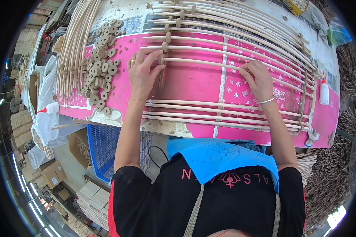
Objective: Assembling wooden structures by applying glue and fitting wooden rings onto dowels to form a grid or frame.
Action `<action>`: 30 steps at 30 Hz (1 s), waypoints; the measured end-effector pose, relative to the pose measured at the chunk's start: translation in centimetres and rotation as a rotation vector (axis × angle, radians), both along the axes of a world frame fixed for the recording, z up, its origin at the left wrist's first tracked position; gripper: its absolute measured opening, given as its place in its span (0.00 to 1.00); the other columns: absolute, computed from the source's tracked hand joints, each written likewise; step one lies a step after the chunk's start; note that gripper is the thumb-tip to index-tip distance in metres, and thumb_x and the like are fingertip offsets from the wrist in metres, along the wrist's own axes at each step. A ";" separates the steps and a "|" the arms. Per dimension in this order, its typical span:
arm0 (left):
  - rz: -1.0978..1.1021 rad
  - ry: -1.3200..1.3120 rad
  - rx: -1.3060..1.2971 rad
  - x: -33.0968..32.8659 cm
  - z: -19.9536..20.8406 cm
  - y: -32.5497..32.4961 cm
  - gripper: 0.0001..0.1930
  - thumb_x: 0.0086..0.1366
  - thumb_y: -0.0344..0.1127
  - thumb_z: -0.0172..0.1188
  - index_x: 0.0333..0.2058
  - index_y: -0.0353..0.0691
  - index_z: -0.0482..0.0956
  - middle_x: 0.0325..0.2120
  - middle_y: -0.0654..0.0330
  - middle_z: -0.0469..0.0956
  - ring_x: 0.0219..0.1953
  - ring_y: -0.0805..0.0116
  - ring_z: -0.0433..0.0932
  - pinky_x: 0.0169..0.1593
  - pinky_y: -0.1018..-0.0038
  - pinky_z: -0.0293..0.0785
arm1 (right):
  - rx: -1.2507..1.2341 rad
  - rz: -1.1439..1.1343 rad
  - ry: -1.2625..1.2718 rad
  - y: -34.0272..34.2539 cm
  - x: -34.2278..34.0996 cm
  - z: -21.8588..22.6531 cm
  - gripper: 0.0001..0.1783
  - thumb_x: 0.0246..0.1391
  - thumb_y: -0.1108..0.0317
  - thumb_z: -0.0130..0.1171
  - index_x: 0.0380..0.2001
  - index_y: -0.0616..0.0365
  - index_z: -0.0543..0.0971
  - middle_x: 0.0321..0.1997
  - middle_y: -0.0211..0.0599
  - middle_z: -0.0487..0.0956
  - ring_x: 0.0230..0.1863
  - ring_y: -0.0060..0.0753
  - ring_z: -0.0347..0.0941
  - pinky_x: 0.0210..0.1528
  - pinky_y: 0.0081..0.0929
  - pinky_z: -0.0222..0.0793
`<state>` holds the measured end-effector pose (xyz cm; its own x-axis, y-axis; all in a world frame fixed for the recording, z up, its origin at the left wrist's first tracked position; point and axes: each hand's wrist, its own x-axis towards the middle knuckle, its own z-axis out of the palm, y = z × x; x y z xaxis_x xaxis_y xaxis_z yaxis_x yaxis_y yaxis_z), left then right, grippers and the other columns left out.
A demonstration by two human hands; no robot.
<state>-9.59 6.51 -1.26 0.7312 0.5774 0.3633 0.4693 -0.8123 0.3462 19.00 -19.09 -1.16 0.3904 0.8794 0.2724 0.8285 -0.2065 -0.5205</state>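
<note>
A thin pale wooden rod [203,62] lies crosswise in front of me above the pink table cover. At its left end sits a small brown wooden disc [160,59], and my left hand [145,73] closes thumb and fingers on that disc. Farther right along the same rod, my right hand [258,81] pinches it between thumb and fingers. Beyond it lie several similar rods [241,51] side by side, many with a disc near the left end. Several more rods [209,112] run parallel nearer to me.
A heap of loose discs [101,71] lies left of my left hand, beside a bundle of rods [77,35]. White bottles with red tips stand at the left [51,108] and right [323,93]. Below the table's front edge is a blue plastic crate [103,146].
</note>
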 end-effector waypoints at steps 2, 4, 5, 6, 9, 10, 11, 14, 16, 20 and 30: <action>0.010 0.003 0.019 0.2 -0.1 0.0 0.23 0.55 0.39 0.74 0.51 0.53 0.84 0.44 0.65 0.79 0.49 0.59 0.76 0.56 0.60 0.65 | 0.020 -0.015 -0.023 0.1 0.1 -0.3 0.09 0.58 0.63 0.68 0.35 0.57 0.84 0.35 0.36 0.81 0.40 0.42 0.77 0.43 0.39 0.72; 0.004 -0.018 -0.007 0.2 0.0 -0.1 0.23 0.55 0.38 0.74 0.51 0.52 0.84 0.44 0.64 0.79 0.49 0.58 0.76 0.55 0.60 0.66 | 0.036 -0.005 -0.082 0.1 0.3 -0.6 0.09 0.59 0.63 0.67 0.37 0.56 0.85 0.38 0.38 0.81 0.41 0.43 0.78 0.45 0.39 0.71; -0.003 -0.047 -0.027 0.4 -0.1 -0.2 0.23 0.55 0.37 0.74 0.51 0.50 0.84 0.44 0.63 0.79 0.48 0.58 0.77 0.55 0.60 0.67 | 0.056 0.020 -0.097 0.2 0.5 -0.7 0.09 0.58 0.62 0.67 0.36 0.55 0.86 0.37 0.37 0.81 0.42 0.43 0.78 0.46 0.40 0.71; -0.014 -0.061 -0.047 0.6 -0.1 -0.3 0.23 0.56 0.36 0.74 0.52 0.48 0.84 0.44 0.61 0.80 0.49 0.57 0.77 0.54 0.60 0.68 | 0.075 0.014 -0.093 0.3 0.5 -1.1 0.09 0.58 0.62 0.67 0.36 0.55 0.85 0.37 0.37 0.81 0.42 0.43 0.78 0.46 0.40 0.72; -0.027 -0.088 -0.142 1.1 0.1 -0.5 0.22 0.56 0.32 0.73 0.52 0.45 0.83 0.46 0.58 0.79 0.51 0.55 0.77 0.56 0.60 0.69 | 0.124 -0.003 -0.079 -0.1 0.8 -1.5 0.09 0.57 0.61 0.68 0.36 0.54 0.85 0.37 0.36 0.81 0.43 0.43 0.78 0.47 0.40 0.72; -0.026 -0.089 -0.112 1.2 0.2 -0.7 0.23 0.56 0.31 0.73 0.52 0.44 0.83 0.46 0.58 0.79 0.51 0.55 0.77 0.56 0.60 0.69 | 0.107 -0.028 -0.091 -0.2 0.8 -1.5 0.09 0.57 0.61 0.68 0.37 0.53 0.85 0.37 0.36 0.81 0.43 0.43 0.77 0.47 0.40 0.72; -0.005 -0.072 -0.089 1.2 0.3 -0.9 0.23 0.56 0.31 0.74 0.52 0.44 0.83 0.46 0.58 0.79 0.52 0.54 0.77 0.57 0.60 0.69 | 0.101 -0.045 -0.097 -0.3 0.7 -1.5 0.10 0.57 0.61 0.68 0.38 0.53 0.85 0.37 0.35 0.81 0.43 0.43 0.77 0.47 0.39 0.71; -0.005 -0.062 -0.075 1.3 0.4 -1.0 0.24 0.56 0.31 0.74 0.53 0.45 0.82 0.48 0.59 0.79 0.53 0.55 0.76 0.57 0.61 0.69 | 0.126 -0.057 -0.106 -0.6 0.8 -1.3 0.10 0.55 0.63 0.69 0.39 0.52 0.84 0.38 0.34 0.81 0.44 0.42 0.76 0.48 0.39 0.71; -0.010 -0.044 -0.063 1.2 0.4 -1.0 0.24 0.57 0.31 0.74 0.54 0.45 0.82 0.48 0.59 0.79 0.53 0.55 0.76 0.58 0.61 0.68 | 0.132 -0.050 -0.099 -0.8 0.8 -1.2 0.12 0.53 0.65 0.70 0.41 0.52 0.84 0.40 0.34 0.81 0.45 0.40 0.76 0.49 0.39 0.71; -0.025 -0.031 0.002 1.2 0.5 -1.0 0.24 0.57 0.31 0.74 0.54 0.44 0.82 0.48 0.58 0.79 0.52 0.56 0.76 0.58 0.62 0.68 | 0.133 -0.056 -0.106 -0.9 0.7 -1.4 0.12 0.52 0.66 0.70 0.41 0.52 0.83 0.41 0.34 0.81 0.47 0.40 0.77 0.51 0.39 0.72; -0.015 -0.028 -0.057 1.1 0.7 -1.3 0.25 0.57 0.29 0.73 0.55 0.43 0.81 0.50 0.57 0.79 0.54 0.54 0.76 0.59 0.59 0.68 | 0.138 -0.085 -0.099 -1.0 0.7 -2.1 0.09 0.54 0.64 0.69 0.37 0.51 0.83 0.40 0.31 0.80 0.47 0.39 0.76 0.49 0.39 0.71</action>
